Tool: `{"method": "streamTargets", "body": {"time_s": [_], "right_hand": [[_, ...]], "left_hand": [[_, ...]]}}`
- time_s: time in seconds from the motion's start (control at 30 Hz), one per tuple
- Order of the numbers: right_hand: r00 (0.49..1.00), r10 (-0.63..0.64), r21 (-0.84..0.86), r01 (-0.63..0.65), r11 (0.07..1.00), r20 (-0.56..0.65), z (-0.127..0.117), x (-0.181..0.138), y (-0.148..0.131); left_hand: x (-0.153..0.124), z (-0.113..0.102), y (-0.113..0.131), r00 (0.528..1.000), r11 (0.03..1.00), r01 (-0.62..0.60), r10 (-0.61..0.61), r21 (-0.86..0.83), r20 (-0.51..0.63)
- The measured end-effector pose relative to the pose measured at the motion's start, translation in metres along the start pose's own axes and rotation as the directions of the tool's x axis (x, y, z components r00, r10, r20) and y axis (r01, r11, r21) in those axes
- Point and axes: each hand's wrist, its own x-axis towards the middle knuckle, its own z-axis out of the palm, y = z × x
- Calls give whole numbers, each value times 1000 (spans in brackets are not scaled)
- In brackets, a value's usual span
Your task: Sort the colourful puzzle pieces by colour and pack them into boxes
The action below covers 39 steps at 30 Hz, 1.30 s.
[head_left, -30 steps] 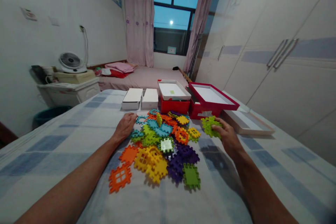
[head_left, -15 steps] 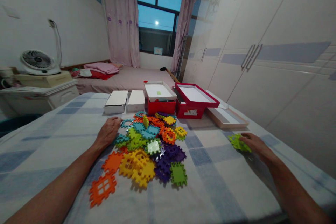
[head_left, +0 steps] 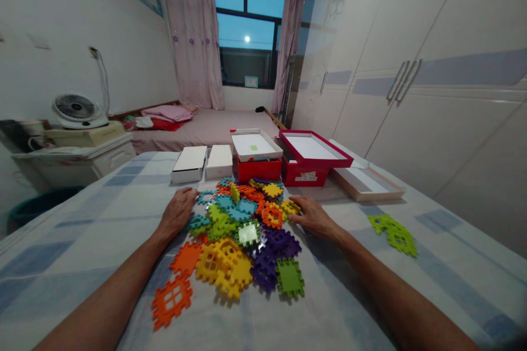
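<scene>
White lines the upturned lid (head_left: 259, 157) on your red box (head_left: 259, 171), a pale green patch inside; a crimson-rimmed lid (head_left: 317, 163) sits across the next box (head_left: 302, 169). Your hands are well apart: your left hand (head_left: 179, 211) rests beside the toothed-piece pile (head_left: 247, 233), your right hand (head_left: 315, 216) touches the yellow piece (head_left: 290, 207) at its right edge; whether either grips, I cannot tell.

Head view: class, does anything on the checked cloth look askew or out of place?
The white-lined crimson rectangular lid overhangs the red box beneath on the right, looking askew. Lime-green notched plastic pieces lie apart, right of the multicoloured pile.
</scene>
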Motion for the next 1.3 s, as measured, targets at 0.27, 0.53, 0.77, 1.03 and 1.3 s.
{"method": "streamTargets", "body": {"time_s": [0.27,0.53,0.77,1.03,1.3], "right_hand": [[942,138,-75,-168,983,-307,-2,-3,20],[984,-162,-176,147,973,-72,2,-12,0],[995,38,-159,-53,986,-94,-5,-6,-12],[987,133,-143,-146,979,-95,-17,38,-30],[960,190,200,-149,968,-206,-5,40,-15]], "left_hand": [[1,1,-2,998,997,-58,59,52,-15],[-1,1,-2,996,995,-84,86,44,-38],[1,3,-3,998,997,-51,52,56,-17],[1,5,-4,995,995,-84,87,55,-42],[0,5,0,998,999,-33,34,28,-48]]}}
